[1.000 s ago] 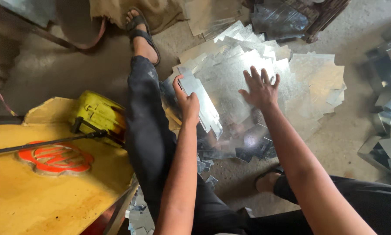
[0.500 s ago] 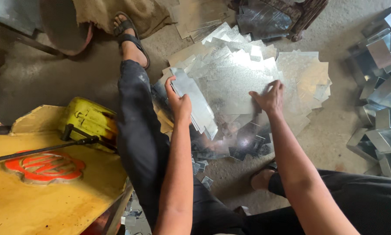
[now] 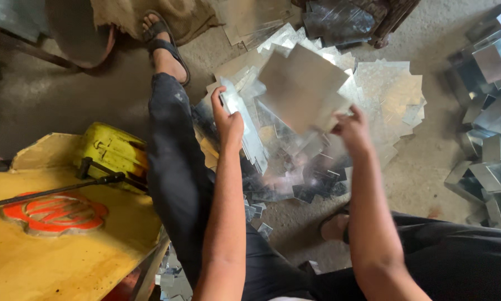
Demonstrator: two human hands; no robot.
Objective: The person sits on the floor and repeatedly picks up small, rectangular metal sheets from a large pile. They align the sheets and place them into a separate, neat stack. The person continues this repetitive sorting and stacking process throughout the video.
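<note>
While I watch from afar, the right hand (image 3: 352,131) pinches a square sheet (image 3: 303,88) by its lower right corner, tilted above the floor pile (image 3: 384,95) at upper centre; the left hand (image 3: 228,122) grips a stack (image 3: 249,131) leaning at centre.

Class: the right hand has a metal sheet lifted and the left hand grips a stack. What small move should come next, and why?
Probably bring the lifted sheet across onto the stack in the left hand. The right hand holds it by one corner, clear of the floor pile.
</note>
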